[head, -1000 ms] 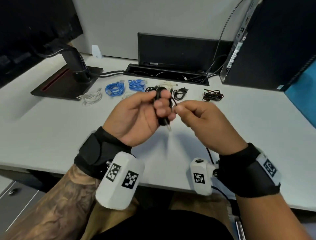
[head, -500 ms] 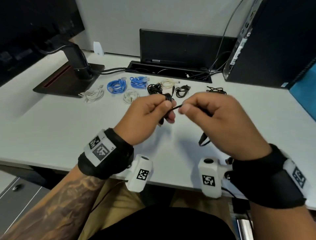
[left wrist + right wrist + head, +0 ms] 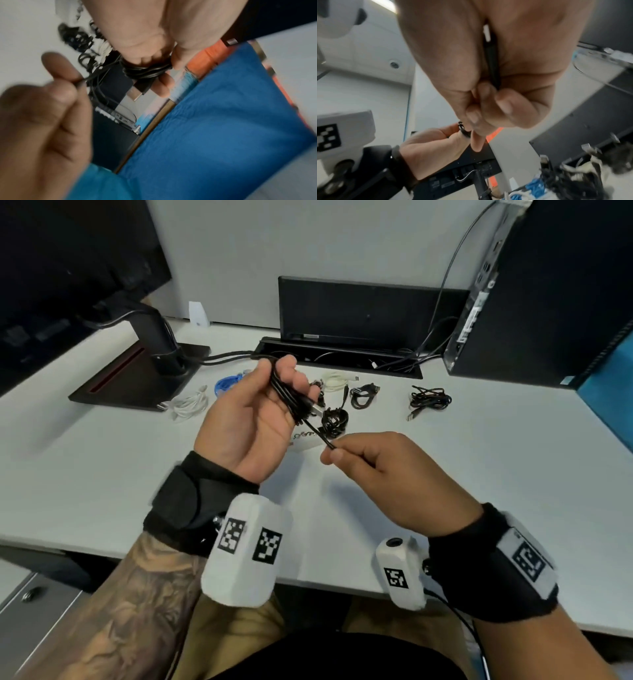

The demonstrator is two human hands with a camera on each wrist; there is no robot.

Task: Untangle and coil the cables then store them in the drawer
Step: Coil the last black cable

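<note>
My left hand (image 3: 263,409) is raised palm-up over the white desk (image 3: 102,474) and grips a black cable (image 3: 287,398) wound into a long bundle, seen closer as the black cable bundle (image 3: 145,71) with a USB plug (image 3: 137,93) sticking out. My right hand (image 3: 359,460) pinches the cable's loose tail between thumb and forefinger, just right of and below the left hand. In the right wrist view the tail's plug end (image 3: 491,56) lies inside the curled right hand (image 3: 488,94). A short taut length joins both hands.
Coiled cables lie in a row behind my hands: white (image 3: 190,405), blue (image 3: 227,383), cream (image 3: 337,380), black ones (image 3: 364,393) (image 3: 430,400) and a small black tangle (image 3: 334,421). A monitor stand (image 3: 150,364) is at back left, a cable tray (image 3: 342,361) behind, a PC tower (image 3: 548,296) at right.
My left hand has turned palm-up and lifted the bundle. My right hand has dropped lower and nearer, still pinching the tail. The camera view has shifted.
</note>
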